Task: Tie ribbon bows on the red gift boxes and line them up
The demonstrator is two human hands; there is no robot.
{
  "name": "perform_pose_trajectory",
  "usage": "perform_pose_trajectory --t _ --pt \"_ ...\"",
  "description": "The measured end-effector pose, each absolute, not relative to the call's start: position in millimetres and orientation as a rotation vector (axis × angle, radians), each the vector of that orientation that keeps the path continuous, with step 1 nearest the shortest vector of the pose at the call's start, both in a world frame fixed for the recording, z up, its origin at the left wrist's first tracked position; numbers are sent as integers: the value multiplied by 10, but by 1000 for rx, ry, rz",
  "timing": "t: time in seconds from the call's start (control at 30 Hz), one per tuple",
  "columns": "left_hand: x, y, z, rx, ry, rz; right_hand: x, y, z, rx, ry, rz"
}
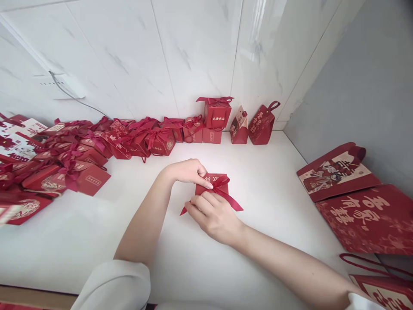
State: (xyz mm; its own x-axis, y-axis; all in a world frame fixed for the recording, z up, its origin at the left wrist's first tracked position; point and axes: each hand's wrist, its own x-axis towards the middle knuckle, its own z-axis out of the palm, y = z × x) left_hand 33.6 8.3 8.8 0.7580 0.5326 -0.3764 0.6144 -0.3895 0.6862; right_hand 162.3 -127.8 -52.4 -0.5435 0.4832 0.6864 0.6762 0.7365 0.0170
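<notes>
One head-worn view looks down, close, over the white table point(274, 181).

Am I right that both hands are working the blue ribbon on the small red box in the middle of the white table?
Not quite: the head view shows the ribbon is red, not blue. Both the left hand and right hand are on it, at the small red box on the white table.

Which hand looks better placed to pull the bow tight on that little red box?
Probably the right hand: it lies over the near side of the ribbon, where the loose tails hang. The left hand pinches the bow from above on the red box, seemingly steadying it.
</notes>
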Motion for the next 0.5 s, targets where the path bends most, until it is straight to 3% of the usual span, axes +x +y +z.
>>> perform_pose_trajectory --t 0.5 --pt "348 63 40 2108 956 -140 1684 -1151 -712 -651 -2398 9"
